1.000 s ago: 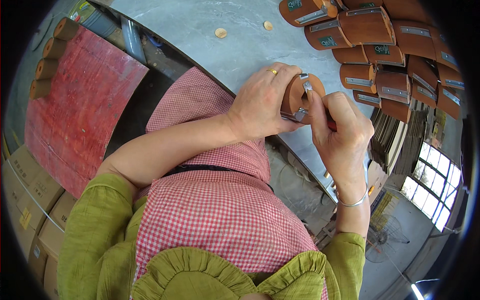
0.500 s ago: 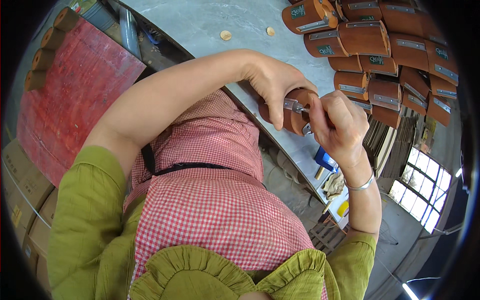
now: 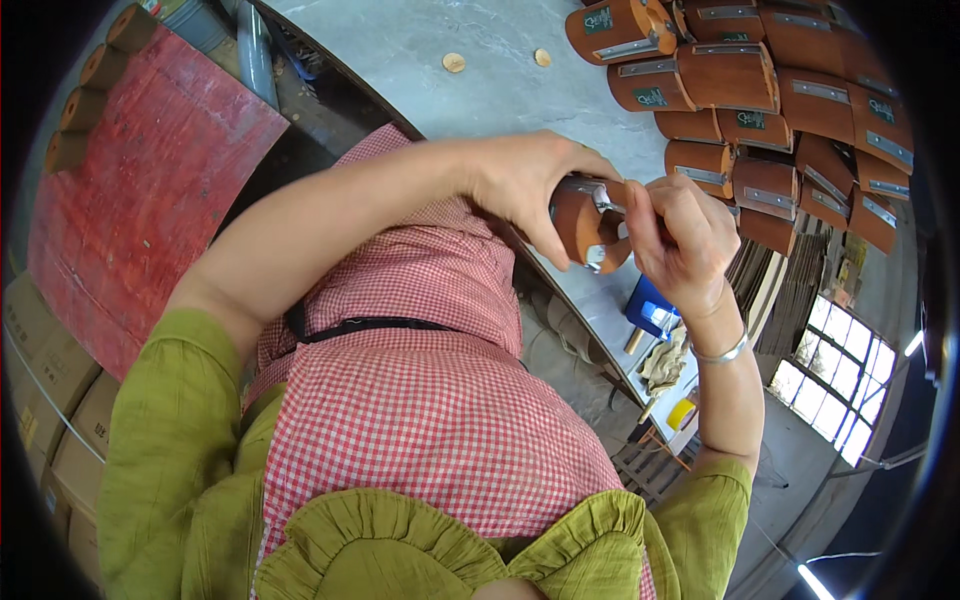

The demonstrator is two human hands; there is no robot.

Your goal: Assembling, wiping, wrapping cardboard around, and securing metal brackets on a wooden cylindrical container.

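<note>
My left hand is curled round a short brown cylinder, thumb on its near side and fingers over its far side. The cylinder has a metal strip along its side and a shiny metal piece at its right end. Closed in a pinch, my right hand is at that same end. It grips a thin metal-shafted tool whose tip meets the strip. Most of the tool is hidden in the fist, so its kind cannot be made out.
Several similar brown cylinders with metal strips are stacked at the table's far right. Two small round discs lie on the grey tabletop. A blue container, a cloth and yellow tape are at right. A red board stands left.
The brown cylinder has turned in my left hand, and its end now faces more toward me. My left hand and forearm have shifted slightly nearer. My right hand keeps its pinch at the strip.
</note>
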